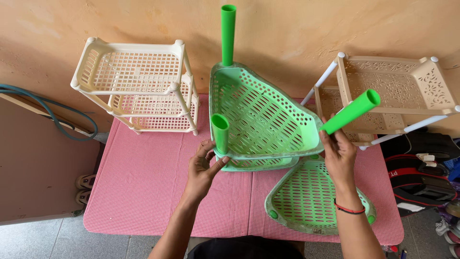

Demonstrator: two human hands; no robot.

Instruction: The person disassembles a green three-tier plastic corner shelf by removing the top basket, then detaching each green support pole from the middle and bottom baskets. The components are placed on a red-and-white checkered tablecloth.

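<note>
A green triangular plastic rack tier (261, 115) stands tilted on the table, resting on another green tier (249, 164). Green tubes rise from two of its corners: one at the back (228, 33), one at the front left (220, 133). My left hand (203, 165) touches the rack's front left corner just below that tube, fingers apart. My right hand (339, 152) grips a third green tube (350, 111) at the rack's right corner, slanting up to the right. A loose green tier (314, 199) lies flat under my right forearm.
A cream two-tier rack (136, 86) stands at the table's back left. A beige rack with white tubes (388, 96) lies tipped at the back right. The table has a red checked cloth (139, 192). Bags (421, 177) sit on the floor at right, a hose (52, 112) at left.
</note>
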